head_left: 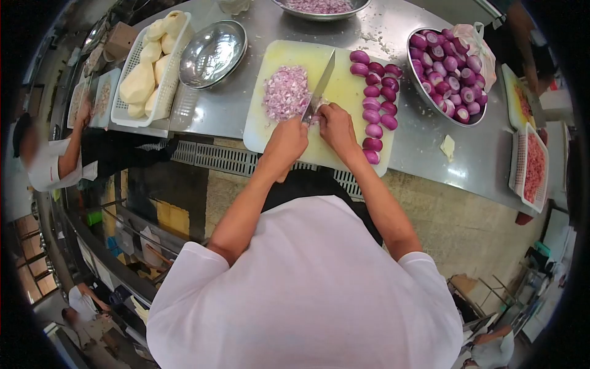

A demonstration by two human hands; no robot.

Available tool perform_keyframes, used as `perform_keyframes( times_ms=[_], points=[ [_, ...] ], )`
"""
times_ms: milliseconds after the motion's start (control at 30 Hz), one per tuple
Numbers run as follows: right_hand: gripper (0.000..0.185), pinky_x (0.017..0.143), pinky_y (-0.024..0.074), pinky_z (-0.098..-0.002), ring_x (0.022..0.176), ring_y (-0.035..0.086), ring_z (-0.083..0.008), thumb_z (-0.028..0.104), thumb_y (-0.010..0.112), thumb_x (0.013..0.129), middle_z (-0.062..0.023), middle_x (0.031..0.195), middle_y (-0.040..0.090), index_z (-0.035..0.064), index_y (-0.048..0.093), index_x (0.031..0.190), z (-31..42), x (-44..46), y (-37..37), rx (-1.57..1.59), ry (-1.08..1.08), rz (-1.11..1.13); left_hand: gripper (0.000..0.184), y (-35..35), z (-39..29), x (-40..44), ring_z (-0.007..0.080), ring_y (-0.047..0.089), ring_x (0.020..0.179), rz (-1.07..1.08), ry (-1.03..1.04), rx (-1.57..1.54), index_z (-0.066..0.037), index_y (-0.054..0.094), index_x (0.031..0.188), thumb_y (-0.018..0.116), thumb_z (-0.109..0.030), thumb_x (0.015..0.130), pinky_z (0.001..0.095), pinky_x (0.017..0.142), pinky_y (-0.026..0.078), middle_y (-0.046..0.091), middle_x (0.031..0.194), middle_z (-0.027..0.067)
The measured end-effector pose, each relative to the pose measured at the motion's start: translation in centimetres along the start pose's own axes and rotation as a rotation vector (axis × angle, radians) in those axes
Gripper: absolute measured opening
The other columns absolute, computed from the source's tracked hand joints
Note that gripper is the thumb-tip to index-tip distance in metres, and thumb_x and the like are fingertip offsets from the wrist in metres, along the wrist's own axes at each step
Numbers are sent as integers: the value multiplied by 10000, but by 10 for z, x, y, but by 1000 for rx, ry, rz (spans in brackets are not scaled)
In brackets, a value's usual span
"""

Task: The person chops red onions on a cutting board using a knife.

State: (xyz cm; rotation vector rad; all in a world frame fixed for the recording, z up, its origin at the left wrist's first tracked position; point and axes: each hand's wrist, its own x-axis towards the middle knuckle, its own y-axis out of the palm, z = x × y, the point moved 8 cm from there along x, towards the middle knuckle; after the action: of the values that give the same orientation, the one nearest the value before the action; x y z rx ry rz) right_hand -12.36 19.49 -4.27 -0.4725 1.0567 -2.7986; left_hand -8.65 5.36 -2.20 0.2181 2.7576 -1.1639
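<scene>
A kitchen knife point(322, 80) points away from me over the yellowed cutting board point(261, 132). My left hand point(286, 142) is closed around its handle. Beside the blade, the curled fingers of my right hand point(337, 127) press on a piece of red onion point(315, 115), mostly hidden under them. To the left of the blade lies a heap of chopped red onion point(286, 92). Peeled red onion halves point(372, 117) stand in rows along the board's right side.
A metal bowl point(424, 98) of peeled red onions stands to the right, near a plastic bag point(482, 52). At left are a metal bowl point(213, 54) and a white basket point(174, 92) of peeled root vegetables. Another bowl point(322, 13) holds chopped onion. A co-worker point(55, 154) stands at left.
</scene>
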Motion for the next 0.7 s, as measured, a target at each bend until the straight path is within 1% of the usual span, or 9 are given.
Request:
perform_keyframes(
  times_ms=[133,200,267,300,367,400,467,600,700],
  points=[
    [139,775,542,-524,873,666,-462,-23,619,844,-256,902,655,-19,696,959,-4,-3,1,-15,45,10,321,11,6,5,284,611,431,-9,8,0,53,581,888,515,-206,1065,439,422,491,583,568,170],
    [145,781,542,-525,863,665,-467,-27,614,840,-254,894,656,-20,697,959,-1,-2,-2,-6,-10,-16,319,14,2,6,284,617,436,6,21,12,52,582,890,516,-207,1065,439,423,494,584,570,168],
    [145,779,540,-527,859,663,-471,-30,610,839,-253,889,655,-21,697,954,-2,-5,-4,-11,13,-1,317,-2,-12,2,277,619,440,78,-101,-93,51,581,896,518,-209,1066,437,422,495,586,575,158],
    [145,777,538,-528,854,661,-474,-32,606,838,-253,883,654,-22,697,949,-3,-3,-4,-8,37,8,317,8,-1,6,277,619,440,76,-94,-87,51,581,896,518,-209,1066,437,422,495,586,575,158],
    [141,776,537,-529,856,660,-475,-31,607,840,-253,882,653,-23,698,946,0,-2,-9,-1,24,-14,317,20,6,7,275,622,441,-188,275,85,51,580,903,522,-214,1067,437,418,489,591,582,152],
    [136,774,535,-530,857,658,-476,-29,608,841,-253,881,652,-24,698,943,1,-5,-10,3,11,-21,317,13,-7,5,275,622,441,-181,272,84,51,580,903,522,-214,1067,437,418,489,591,582,152],
    [133,772,534,-530,858,658,-474,-30,613,839,-254,879,650,-24,698,941,-3,-8,-5,-10,2,-18,318,5,-14,7,259,612,437,89,-147,-139,51,586,903,529,-215,1066,425,420,485,589,583,146],
    [118,775,533,-523,867,659,-467,-25,629,833,-249,874,654,-19,699,927,-8,-8,-9,-9,34,-18,310,10,-14,6,237,586,420,90,-132,-156,46,577,907,527,-214,1068,408,408,475,565,566,132],
    [103,772,531,-518,872,661,-460,-25,639,825,-239,869,661,-13,700,907,-9,-9,-9,-10,20,-39,308,21,-11,18,226,572,408,67,-38,-78,47,556,905,522,-210,1071,404,396,462,537,549,118]
  ],
)
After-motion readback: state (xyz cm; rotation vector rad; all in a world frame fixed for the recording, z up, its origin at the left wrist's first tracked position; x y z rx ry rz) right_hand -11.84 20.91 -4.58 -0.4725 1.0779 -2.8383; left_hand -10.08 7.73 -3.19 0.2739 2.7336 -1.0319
